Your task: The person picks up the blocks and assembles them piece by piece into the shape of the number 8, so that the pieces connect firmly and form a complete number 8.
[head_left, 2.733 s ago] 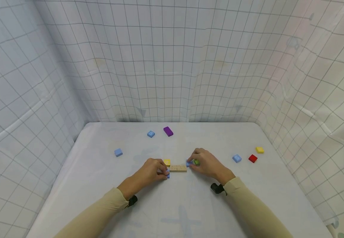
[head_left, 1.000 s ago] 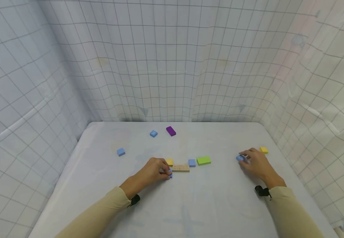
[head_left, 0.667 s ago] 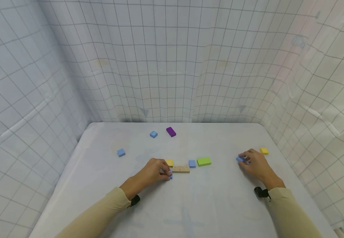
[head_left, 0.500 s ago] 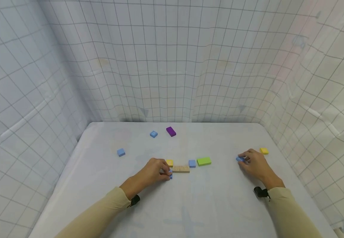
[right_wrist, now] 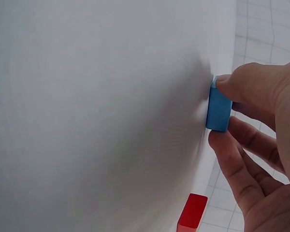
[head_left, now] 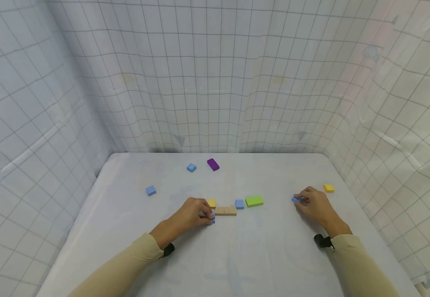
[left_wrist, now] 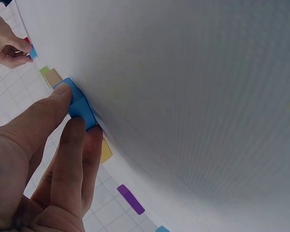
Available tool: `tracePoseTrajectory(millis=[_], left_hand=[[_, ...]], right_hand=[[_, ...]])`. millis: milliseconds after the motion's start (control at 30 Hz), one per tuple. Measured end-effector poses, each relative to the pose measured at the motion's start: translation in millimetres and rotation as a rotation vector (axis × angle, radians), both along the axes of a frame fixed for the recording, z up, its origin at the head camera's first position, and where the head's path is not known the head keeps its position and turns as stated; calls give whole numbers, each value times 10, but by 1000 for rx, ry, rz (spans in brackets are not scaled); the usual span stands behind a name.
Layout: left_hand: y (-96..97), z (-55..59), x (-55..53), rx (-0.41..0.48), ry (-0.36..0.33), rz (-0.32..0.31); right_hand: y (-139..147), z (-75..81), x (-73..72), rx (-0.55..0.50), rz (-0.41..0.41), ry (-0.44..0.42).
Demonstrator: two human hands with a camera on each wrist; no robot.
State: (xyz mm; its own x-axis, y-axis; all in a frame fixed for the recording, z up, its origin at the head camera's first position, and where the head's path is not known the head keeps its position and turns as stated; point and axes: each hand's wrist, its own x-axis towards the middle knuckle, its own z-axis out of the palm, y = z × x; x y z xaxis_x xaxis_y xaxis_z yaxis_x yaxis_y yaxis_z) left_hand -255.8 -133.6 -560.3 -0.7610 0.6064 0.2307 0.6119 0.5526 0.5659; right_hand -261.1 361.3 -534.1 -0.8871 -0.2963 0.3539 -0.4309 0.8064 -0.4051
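Blue blocks sit in both hands. The left hand [head_left: 190, 214] pinches a small blue block [left_wrist: 80, 106] between thumb and curled fingers, holding it flat on the white table [head_left: 237, 255] at the left end of a pale wooden bar [head_left: 225, 211]. That bar lies flat with its long axis running left to right across the table. The right hand [head_left: 313, 206], well off to the right, pinches another blue block [right_wrist: 218, 109] between thumb and fingertips, resting it on the table surface; the wrist view shows this block flat against the table, its broad face down.

Just behind the left hand lies a yellow block [head_left: 211, 203]. Right of the bar's far end sit a blue square [head_left: 239, 203] and then a green block [head_left: 254, 201], its long side also running left to right. A red block [right_wrist: 192, 211] lies near the right hand, and a second yellow block [head_left: 328, 188] beyond it. Farther back are a purple block [head_left: 213, 164] and two more blue squares [head_left: 191, 167] [head_left: 150, 190].
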Motion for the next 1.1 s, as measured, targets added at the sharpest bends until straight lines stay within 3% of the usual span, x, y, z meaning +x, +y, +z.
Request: tracePoseTrajectory(millis=[67, 100, 200, 300, 333, 400, 500, 567, 667, 767, 867, 900, 1000, 1100], left_hand=[[-37, -189, -107, -3, 5, 2], [-37, -143, -73, -15, 18, 1], [-48, -238, -127, -10, 24, -4], [-51, -236, -106, -3, 45, -4], [-61, -309, -151, 22, 32, -4], [-50, -231, -93, 45, 51, -15], [24, 114, 100, 27, 17, 8], [50, 221, 154, 28, -13, 22], [32, 148, 117, 9, -24, 32], [-34, -184, -63, 15, 13, 6], [-48, -263, -115, -6, 17, -2], [-58, -339, -169, 6, -8, 5], [-51, -310, -153, 8, -33, 23], [-22, -123, -39, 9, -8, 15]], right_hand=[[-20, 2, 6, -1, -2, -7], [-30, 3, 8, 0, -4, -7], [-54, 9, 21, 0, -1, -11], [-87, 13, 32, 7, 0, -28], [-99, 15, 39, 10, -1, -35], [-120, 19, 55, 13, -6, -47], [-150, 25, 78, 1, -4, -57], [-175, 26, 92, -7, -2, -66], [-222, 15, 114, -14, -1, -77], [-267, -9, 139, -13, 3, -66], [-315, -24, 165, -11, 10, -52], [-332, -24, 172, -9, 15, -50], [-391, -13, 197, -2, 28, -61], [-452, 12, 220, -3, 31, -88]])
